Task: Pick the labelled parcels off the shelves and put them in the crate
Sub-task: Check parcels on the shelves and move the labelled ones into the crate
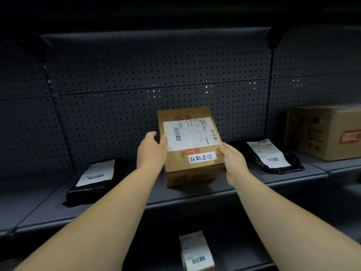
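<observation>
Dark grey shelving with a perforated back panel [156, 75] fills the view, dimly lit. On the middle shelf [195, 194] both hands are clamped on a brown cardboard parcel [192, 167], one on each side. The left hand [151, 151] presses against the box's left edge, thumb lying over the top face beside the white shipping label [190, 133]. The right hand [233, 159] grips the right edge near the front corner, fingers wrapped round the side. The box is tilted, its labelled top face turned toward the camera, its near bottom edge at the shelf surface; whether it is lifted clear I cannot tell. Below the shipping label sits a smaller white handwritten sticker [202, 157] with Chinese characters.

Left of the box, well apart, a black poly mailer [91, 184] with a white label lies flat on the same shelf. To the right, near the right hand, another black mailer [273, 157] lies flat with its label up. Farther right stands a larger cardboard carton [322, 132]. On the lower shelf, between the forearms, a small labelled box [196, 251] stands with a barcode facing out.
</observation>
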A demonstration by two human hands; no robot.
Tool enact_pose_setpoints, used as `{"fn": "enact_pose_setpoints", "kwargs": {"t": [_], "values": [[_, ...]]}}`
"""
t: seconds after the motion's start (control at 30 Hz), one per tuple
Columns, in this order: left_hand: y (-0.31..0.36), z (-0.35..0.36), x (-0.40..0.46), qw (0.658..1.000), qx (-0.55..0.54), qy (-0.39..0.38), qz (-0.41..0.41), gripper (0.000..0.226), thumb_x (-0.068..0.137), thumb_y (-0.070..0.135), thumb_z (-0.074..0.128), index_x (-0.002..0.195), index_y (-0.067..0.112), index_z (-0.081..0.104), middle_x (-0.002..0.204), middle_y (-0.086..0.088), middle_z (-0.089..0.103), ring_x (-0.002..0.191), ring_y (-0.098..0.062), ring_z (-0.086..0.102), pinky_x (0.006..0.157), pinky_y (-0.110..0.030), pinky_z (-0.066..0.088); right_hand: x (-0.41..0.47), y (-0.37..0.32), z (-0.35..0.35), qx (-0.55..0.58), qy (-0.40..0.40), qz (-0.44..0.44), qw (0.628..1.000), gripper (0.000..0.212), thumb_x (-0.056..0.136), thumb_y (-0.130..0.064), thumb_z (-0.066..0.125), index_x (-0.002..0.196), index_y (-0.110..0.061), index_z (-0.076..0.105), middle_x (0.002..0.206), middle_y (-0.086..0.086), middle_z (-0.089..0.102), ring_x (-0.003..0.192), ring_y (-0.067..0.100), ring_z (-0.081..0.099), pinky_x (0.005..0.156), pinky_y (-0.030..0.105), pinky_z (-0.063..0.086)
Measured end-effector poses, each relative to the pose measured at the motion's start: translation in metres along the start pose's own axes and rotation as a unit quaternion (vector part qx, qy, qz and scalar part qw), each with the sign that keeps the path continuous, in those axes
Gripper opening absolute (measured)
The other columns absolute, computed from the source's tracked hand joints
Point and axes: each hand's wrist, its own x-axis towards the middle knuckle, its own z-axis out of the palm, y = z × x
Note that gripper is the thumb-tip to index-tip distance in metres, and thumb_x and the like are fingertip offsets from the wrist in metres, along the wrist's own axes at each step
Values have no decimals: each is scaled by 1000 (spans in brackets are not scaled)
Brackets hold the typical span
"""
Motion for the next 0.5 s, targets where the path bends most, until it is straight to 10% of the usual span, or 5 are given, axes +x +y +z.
{"fn": "enact_pose_setpoints", "kwargs": {"t": [0.27,0.5], "values": [[46,-2,36,964,192,8,182,49,97,39,39,139,14,41,146,-5,40,133,-23,38,106,-41,38,-6,5,0,11,1,-15,1000,29,99,-27,41,113,-29,67,97,-7,75,90,12,70,71,27,52],[80,21,65,919,305,-18,251,41,97,38,36,119,11,57,119,-7,58,110,-26,52,90,-39,43,-5,7,-2,-3,-1,-19,1000,29,98,-28,43,118,-29,65,105,-9,72,99,10,66,78,27,51]]}}
